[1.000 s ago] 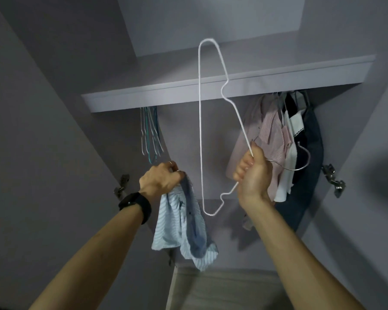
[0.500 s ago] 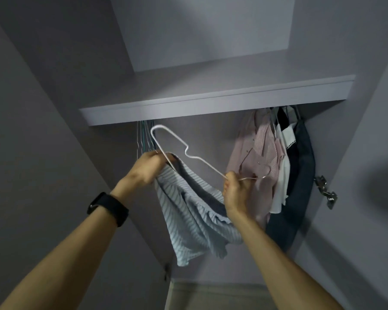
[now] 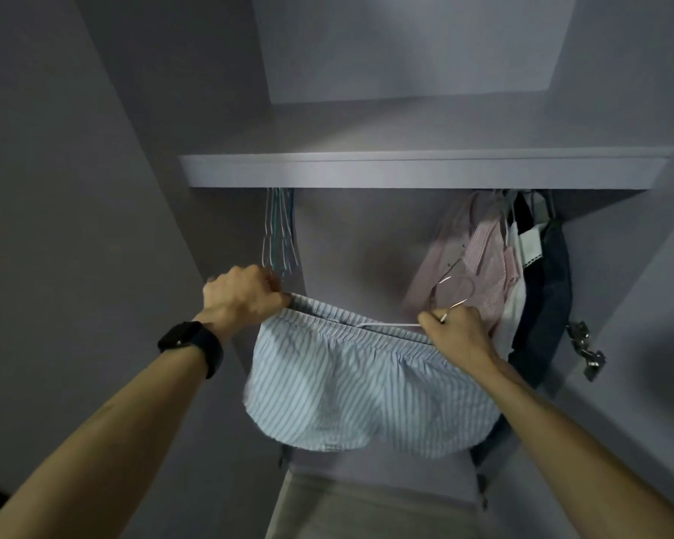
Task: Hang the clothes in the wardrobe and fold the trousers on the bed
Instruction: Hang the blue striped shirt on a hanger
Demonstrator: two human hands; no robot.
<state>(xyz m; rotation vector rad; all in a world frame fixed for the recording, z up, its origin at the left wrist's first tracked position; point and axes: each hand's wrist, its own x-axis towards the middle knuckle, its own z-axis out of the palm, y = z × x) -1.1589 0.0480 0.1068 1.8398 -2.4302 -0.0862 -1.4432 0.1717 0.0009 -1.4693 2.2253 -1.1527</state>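
No text, number or brand can be read anywhere. There is a small tag (image 3: 329, 446) at the lower hem of the striped shorts (image 3: 366, 394), but it is too small and too blurred to read.
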